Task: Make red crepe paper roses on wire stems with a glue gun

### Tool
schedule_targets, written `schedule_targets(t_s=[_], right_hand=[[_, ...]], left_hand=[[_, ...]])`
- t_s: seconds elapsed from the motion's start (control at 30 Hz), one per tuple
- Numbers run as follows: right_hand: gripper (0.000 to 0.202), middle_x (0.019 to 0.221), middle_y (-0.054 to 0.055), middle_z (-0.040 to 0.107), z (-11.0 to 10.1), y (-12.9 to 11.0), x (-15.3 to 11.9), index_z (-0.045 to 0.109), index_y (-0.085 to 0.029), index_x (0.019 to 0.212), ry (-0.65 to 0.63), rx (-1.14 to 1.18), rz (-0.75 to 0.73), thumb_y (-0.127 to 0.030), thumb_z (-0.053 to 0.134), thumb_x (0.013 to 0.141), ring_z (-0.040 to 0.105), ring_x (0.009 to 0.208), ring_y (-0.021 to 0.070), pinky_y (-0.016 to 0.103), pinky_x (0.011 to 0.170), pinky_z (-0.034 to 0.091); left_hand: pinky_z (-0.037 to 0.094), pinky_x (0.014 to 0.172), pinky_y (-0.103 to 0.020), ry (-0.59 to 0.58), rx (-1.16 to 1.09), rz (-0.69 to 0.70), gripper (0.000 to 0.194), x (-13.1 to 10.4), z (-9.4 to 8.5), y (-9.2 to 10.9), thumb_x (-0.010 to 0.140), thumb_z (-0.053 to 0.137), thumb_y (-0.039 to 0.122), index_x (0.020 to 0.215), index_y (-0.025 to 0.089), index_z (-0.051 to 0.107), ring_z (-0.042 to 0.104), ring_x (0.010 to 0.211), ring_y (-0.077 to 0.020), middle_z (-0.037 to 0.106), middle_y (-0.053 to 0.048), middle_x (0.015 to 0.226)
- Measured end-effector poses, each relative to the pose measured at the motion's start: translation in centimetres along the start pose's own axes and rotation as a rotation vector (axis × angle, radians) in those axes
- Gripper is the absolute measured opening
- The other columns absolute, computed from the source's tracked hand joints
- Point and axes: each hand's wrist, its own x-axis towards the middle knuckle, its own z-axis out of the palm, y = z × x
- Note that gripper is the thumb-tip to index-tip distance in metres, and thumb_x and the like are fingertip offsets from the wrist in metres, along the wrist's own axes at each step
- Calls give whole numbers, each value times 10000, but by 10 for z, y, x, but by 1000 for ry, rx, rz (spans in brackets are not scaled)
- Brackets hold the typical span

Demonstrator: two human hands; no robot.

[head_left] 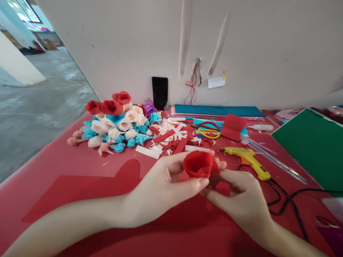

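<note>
A red paper flower (198, 164), curled into a cup with a smaller roll inside, is held above the front of the table. My left hand (171, 185) is closed round its left side, thumb in front and fingers behind. From the right, my right hand (235, 192) pinches the flower's lower right side; some of its fingertips are hidden behind the paper. Red paper (88, 189) with a rounded piece lies flat beneath my left forearm. Beyond my hands spreads a heap of red and white paper scraps (174, 137).
Finished paper flowers (115, 125) are piled at the left. Scissors (209, 130), folded red paper (233, 126) and a yellow glue gun (249, 159) with a black cord lie to the right. A phone (160, 92) leans on the wall; a green board (313, 150) sits far right.
</note>
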Motion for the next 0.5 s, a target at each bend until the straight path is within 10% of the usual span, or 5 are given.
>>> schedule_targets(t_s=[0.5], right_hand=[[71,516,-47,585,-1,2,-2,608,-179,648,-50,164,21,-136,609,704,521,425,61,104,399,419]], left_hand=[[492,860,-189,17,-37,-53,321,2,2,4,770,566,71,1066,187,608,536,1108,-169,629,-21,1124]])
